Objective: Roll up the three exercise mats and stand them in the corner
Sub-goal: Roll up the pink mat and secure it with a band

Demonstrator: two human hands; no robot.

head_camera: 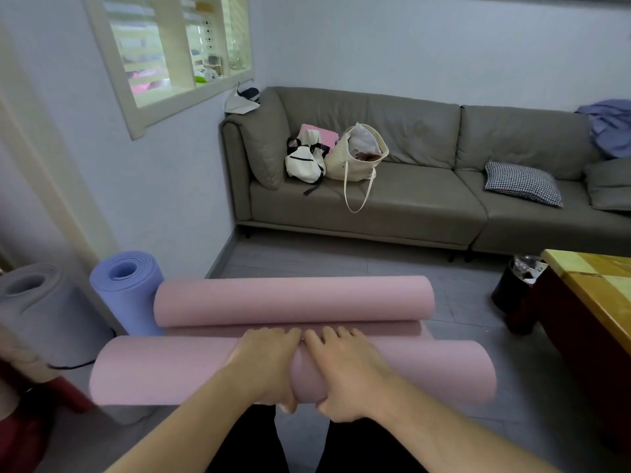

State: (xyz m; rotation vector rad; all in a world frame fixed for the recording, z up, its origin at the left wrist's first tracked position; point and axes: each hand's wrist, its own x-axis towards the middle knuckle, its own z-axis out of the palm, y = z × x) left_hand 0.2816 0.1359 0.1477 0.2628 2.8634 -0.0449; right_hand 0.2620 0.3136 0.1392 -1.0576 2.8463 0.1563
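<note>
A pink mat [164,370] lies across the view in front of me, its near part wound into a thick roll. Its far end [293,300] curls up into a second loose roll. My left hand [264,365] and my right hand [345,368] sit side by side on the middle of the near roll, fingers over the top and thumbs underneath. A rolled purple mat [128,288] stands upright by the left wall. A rolled grey mat [37,308] stands upright to its left.
A grey sofa [426,203] runs along the back wall with two bags [336,157] and a checked cushion [524,182] on it. A wooden table [594,295] and a black bin [512,288] stand at the right. Grey floor shows between sofa and mat.
</note>
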